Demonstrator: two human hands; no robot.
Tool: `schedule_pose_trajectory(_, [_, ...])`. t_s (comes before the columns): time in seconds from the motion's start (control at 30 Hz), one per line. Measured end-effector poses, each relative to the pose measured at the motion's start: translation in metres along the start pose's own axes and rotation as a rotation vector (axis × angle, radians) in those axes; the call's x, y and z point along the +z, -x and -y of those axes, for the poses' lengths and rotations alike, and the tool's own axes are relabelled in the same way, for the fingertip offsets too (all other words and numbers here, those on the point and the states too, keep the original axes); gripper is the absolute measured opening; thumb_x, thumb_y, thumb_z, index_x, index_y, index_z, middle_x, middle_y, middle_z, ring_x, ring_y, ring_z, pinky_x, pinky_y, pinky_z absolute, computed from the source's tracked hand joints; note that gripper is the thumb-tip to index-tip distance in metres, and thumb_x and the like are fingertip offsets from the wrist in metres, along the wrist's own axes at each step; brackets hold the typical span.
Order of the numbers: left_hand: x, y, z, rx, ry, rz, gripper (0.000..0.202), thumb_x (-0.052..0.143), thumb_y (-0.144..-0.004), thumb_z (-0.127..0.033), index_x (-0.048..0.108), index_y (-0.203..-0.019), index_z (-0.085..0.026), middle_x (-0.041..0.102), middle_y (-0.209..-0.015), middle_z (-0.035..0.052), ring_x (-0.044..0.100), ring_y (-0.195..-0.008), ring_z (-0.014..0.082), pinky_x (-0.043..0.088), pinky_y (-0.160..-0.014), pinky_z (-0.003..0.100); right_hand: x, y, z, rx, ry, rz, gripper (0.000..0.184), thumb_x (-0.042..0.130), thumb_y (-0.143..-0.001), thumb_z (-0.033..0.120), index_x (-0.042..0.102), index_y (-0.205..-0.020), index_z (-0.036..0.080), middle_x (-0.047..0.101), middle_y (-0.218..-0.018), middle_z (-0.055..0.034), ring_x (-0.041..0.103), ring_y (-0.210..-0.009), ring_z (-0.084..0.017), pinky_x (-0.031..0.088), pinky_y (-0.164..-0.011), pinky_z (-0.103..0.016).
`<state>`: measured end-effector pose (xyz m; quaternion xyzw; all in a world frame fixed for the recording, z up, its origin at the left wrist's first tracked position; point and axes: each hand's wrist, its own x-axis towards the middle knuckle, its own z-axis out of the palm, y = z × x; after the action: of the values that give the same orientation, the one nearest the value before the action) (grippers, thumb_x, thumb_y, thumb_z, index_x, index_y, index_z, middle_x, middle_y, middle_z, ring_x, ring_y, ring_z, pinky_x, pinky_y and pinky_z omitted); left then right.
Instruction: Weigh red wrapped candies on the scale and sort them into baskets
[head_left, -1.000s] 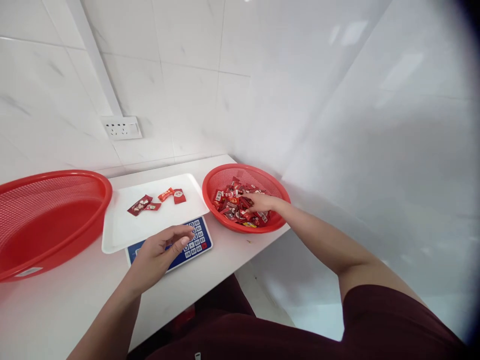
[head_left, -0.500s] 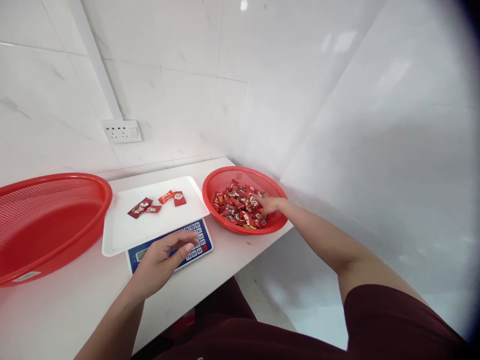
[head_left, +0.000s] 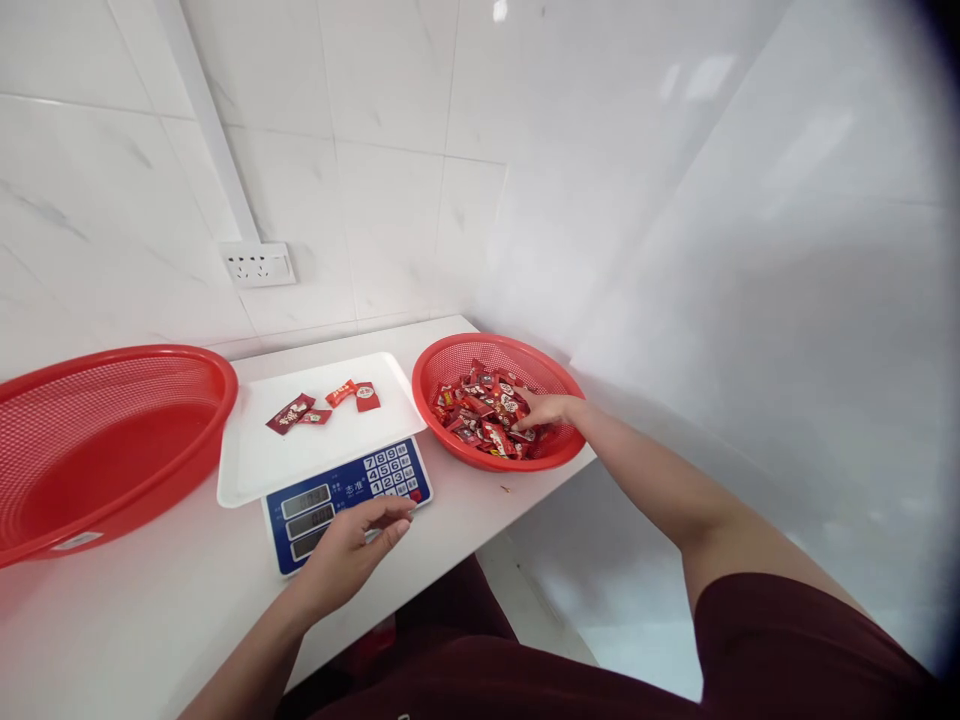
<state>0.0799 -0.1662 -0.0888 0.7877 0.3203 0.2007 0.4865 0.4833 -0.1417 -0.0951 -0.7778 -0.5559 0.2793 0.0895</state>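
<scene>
My right hand [head_left: 546,410] reaches into a round red mesh basket [head_left: 427,392] at the right. Its thumb and forefinger close around a dark red candy packet [head_left: 509,404] in the heap of red-wrapped candies [head_left: 477,421]; the other fingers are partly hidden. Over the near edge of a blue-fronted digital scale [head_left: 351,492], my left hand [head_left: 358,548] hovers with fingers loosely curved, thumb apart, holding nothing. On the scale's white tray [head_left: 277,470] lie several wrapped sweets: a long dark red packet [head_left: 290,413], small red ones, and an orange-red twist [head_left: 341,392].
A larger red mesh basket [head_left: 154,520] stands at the left, beside the tray. Everything rests on a white table [head_left: 420,560] against a tiled wall with a power socket [head_left: 257,265]. A tiny scrap [head_left: 505,489] lies near the table's right edge.
My left hand has drawn back toward the table's front edge, uncovering the scale's displays and keys. My right hand stays in the candy basket. The view has shifted slightly.
</scene>
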Motion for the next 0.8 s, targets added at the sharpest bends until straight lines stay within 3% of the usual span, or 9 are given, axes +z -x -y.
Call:
schedule_pose_trajectory(0.13, [0.005,0.005,0.003,-0.02,-0.025,0.016,0.03,0.05,-0.085,-0.04,0.065,-0.105,-0.022,0.07,-0.099,0.0042,0.065,-0.092,0.0198,0.052,-0.083,0.032,0.006,0.001,0.0,0.119,-0.135,-0.017,0.096,0.077,-0.056,0.025,0.028,-0.139,0.019,0.05,-0.129,-0.017,0.059,-0.101,-0.026,0.051,-0.081,-0.036])
schedule_pose_trajectory(0.27, [0.0,0.008,0.002,-0.04,-0.036,-0.011,0.031,0.049,-0.086,-0.041,0.064,-0.106,-0.022,0.07,-0.1,0.0043,0.065,-0.092,0.0196,0.052,-0.083,0.032,0.003,0.003,0.007,0.194,-0.292,-0.032,0.05,0.072,-0.064,0.025,0.055,-0.11,0.017,0.065,-0.097,-0.0085,0.063,-0.08,-0.02,0.054,-0.062,-0.029])
schedule_pose_trajectory(0.37, [-0.004,0.009,0.003,-0.038,-0.062,-0.048,0.03,0.049,-0.086,-0.041,0.064,-0.104,-0.022,0.069,-0.1,0.0038,0.064,-0.093,0.0194,0.052,-0.083,0.031,-0.003,0.005,0.019,0.176,-0.408,-0.03,0.028,0.068,-0.069,0.024,0.059,-0.095,0.018,0.066,-0.089,-0.0048,0.063,-0.078,-0.016,0.053,-0.061,-0.024])
schedule_pose_trajectory(0.57, [-0.008,0.011,0.006,-0.043,-0.073,-0.07,0.032,0.049,-0.086,-0.043,0.063,-0.105,-0.023,0.07,-0.101,0.0051,0.064,-0.094,0.021,0.053,-0.083,0.034,-0.009,0.002,0.053,-0.026,-0.552,0.003,0.041,0.068,-0.073,0.03,0.055,-0.112,0.026,0.065,-0.105,-0.0017,0.064,-0.085,-0.013,0.053,-0.072,-0.024])
schedule_pose_trajectory(0.7, [-0.011,0.012,0.006,-0.054,-0.079,-0.087,0.033,0.049,-0.086,-0.044,0.063,-0.106,-0.023,0.068,-0.106,0.0055,0.064,-0.097,0.0212,0.053,-0.085,0.035,-0.01,0.001,0.067,-0.231,-0.332,-0.163,0.044,0.065,-0.075,0.025,0.056,-0.118,0.023,0.059,-0.122,-0.0042,0.057,-0.107,-0.019,0.048,-0.086,-0.029])
schedule_pose_trajectory(0.8, [-0.012,0.013,0.007,-0.074,-0.072,-0.098,0.033,0.05,-0.085,-0.043,0.063,-0.108,-0.024,0.068,-0.107,0.0047,0.064,-0.097,0.0211,0.052,-0.086,0.034,-0.009,0.004,0.076,-0.262,-0.149,-0.247,0.042,0.059,-0.079,0.023,0.055,-0.121,0.021,0.055,-0.128,-0.0061,0.053,-0.112,-0.021,0.043,-0.091,-0.03])
